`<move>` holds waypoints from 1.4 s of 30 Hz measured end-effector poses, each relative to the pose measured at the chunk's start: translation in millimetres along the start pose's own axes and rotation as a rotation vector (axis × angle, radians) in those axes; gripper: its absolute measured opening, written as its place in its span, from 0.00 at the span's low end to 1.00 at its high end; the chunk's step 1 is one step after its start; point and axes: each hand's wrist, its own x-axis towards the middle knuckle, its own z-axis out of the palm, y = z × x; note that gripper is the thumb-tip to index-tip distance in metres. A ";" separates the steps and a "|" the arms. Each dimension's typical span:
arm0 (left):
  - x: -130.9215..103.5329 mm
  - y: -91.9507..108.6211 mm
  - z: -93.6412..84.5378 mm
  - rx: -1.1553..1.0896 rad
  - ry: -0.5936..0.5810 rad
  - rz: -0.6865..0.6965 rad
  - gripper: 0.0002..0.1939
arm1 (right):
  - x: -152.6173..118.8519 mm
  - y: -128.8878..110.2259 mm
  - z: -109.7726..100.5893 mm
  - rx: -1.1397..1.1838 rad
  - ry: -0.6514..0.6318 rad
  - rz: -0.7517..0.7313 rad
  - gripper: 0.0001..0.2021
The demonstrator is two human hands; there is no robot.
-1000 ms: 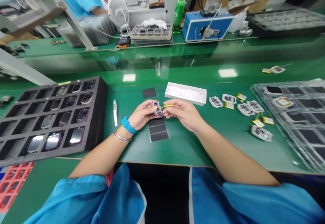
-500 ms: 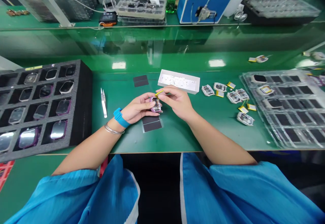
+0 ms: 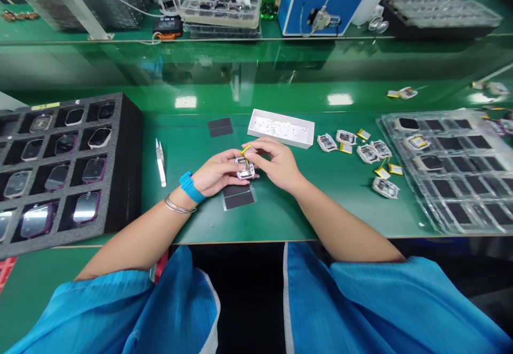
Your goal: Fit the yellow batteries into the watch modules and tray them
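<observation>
My left hand (image 3: 218, 172) is closed around the edge of a small smartwatch case (image 3: 245, 169), its open side with the circuitry facing up. Between the thumb and fingers of my right hand (image 3: 276, 162) is a small battery with yellow edging (image 3: 247, 151), tilted just above the far side of the case. Thin wires seem to run between battery and case, though fingers hide part of them. Under my hands lies a sheet with black adhesive pieces (image 3: 239, 198); another black sheet (image 3: 220, 127) is farther back. Metal tweezers (image 3: 161, 162) rest left of my left hand.
A black foam tray (image 3: 128, 167) of watches stands at left. Behind my right hand is a white box (image 3: 290, 137) with tiny parts. Several opened watch cases (image 3: 367, 154) with batteries lie to the right, beside stacked clear plastic trays (image 3: 425, 204). A shelf holds a blue machine (image 3: 294, 14).
The case in my left hand has tipped so its inside faces up more. My right hand has shifted slightly left with the battery, which now leans more over the case's far edge.
</observation>
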 end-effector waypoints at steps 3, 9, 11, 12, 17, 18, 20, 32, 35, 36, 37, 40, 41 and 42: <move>2.9 -2.9 3.5 0.066 0.063 0.019 0.14 | -0.5 1.6 2.1 -0.090 -0.005 -0.009 0.14; 3.8 9.8 1.3 0.111 0.285 0.127 0.08 | 2.2 11.9 3.3 -0.151 0.065 0.127 0.10; 3.0 17.7 -3.5 0.109 0.397 0.168 0.06 | 1.3 10.8 3.5 -0.241 0.005 0.130 0.06; 2.5 21.0 -6.0 0.107 0.442 0.182 0.06 | 0.2 9.2 4.1 -0.296 -0.037 0.116 0.05; -0.1 26.2 -11.7 0.092 0.418 0.169 0.06 | -7.9 0.7 9.1 -0.562 -0.197 0.065 0.05; -0.5 25.6 -11.2 0.091 0.392 0.152 0.06 | -8.7 0.5 9.9 -0.588 -0.206 0.062 0.05; -1.0 24.7 -9.7 0.094 0.382 0.147 0.06 | -8.5 1.7 11.5 -0.597 -0.206 0.053 0.05; -2.6 33.4 -13.9 0.156 0.460 0.110 0.05 | 14.2 10.2 32.8 -0.682 -0.266 0.060 0.06; -2.6 32.9 -12.2 0.163 0.460 0.107 0.05 | 14.2 11.8 32.2 -0.694 -0.266 0.040 0.07; -2.2 32.7 -12.3 0.163 0.460 0.106 0.05 | 14.7 12.2 31.7 -0.696 -0.271 0.044 0.07; -1.7 32.6 -12.6 0.163 0.460 0.107 0.05 | 15.6 12.5 31.3 -0.697 -0.278 0.051 0.07; -0.3 32.2 -13.8 0.157 0.459 0.118 0.05 | 19.1 12.1 31.3 -0.685 -0.292 0.064 0.07; -0.3 32.2 -13.6 0.153 0.460 0.120 0.05 | 20.1 11.1 31.9 -0.680 -0.289 0.061 0.06; -0.6 32.2 -12.9 0.144 0.464 0.115 0.06 | 20.9 9.8 32.6 -0.678 -0.283 0.057 0.07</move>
